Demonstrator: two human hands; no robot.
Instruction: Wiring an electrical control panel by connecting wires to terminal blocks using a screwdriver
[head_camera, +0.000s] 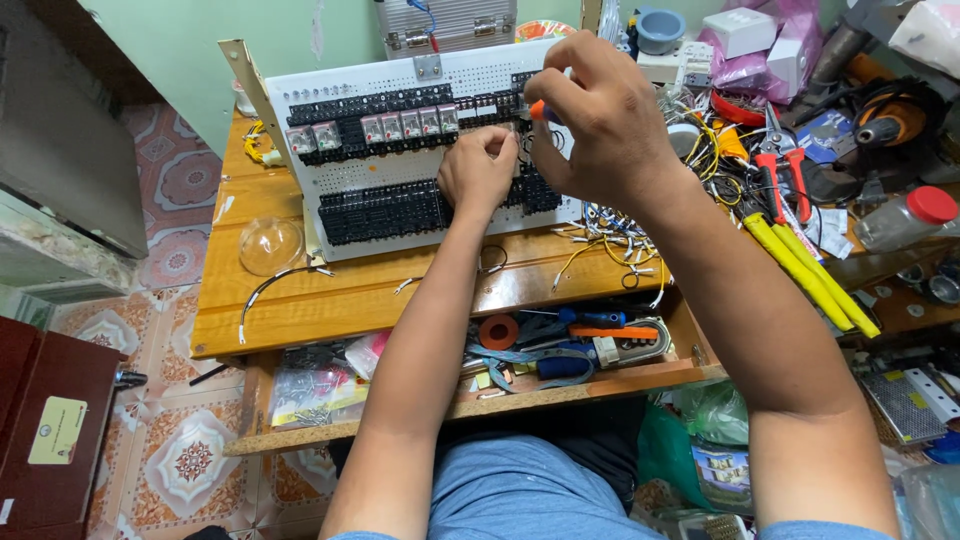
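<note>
Right hand (600, 120) fingers pinch an orange-handled screwdriver (538, 108); left hand (478, 170) fingers curl shut against the relay panel (400, 150). A slipping tip could nick the wires (610, 240) below.

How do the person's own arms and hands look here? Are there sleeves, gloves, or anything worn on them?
Both arms are bare from the lower edge of the picture up to the hands; no sleeves reach into view. The left hand and the right hand wear no gloves. No watch, ring or bracelet shows on the sides that are visible. Blue clothing shows between the arms.
</note>
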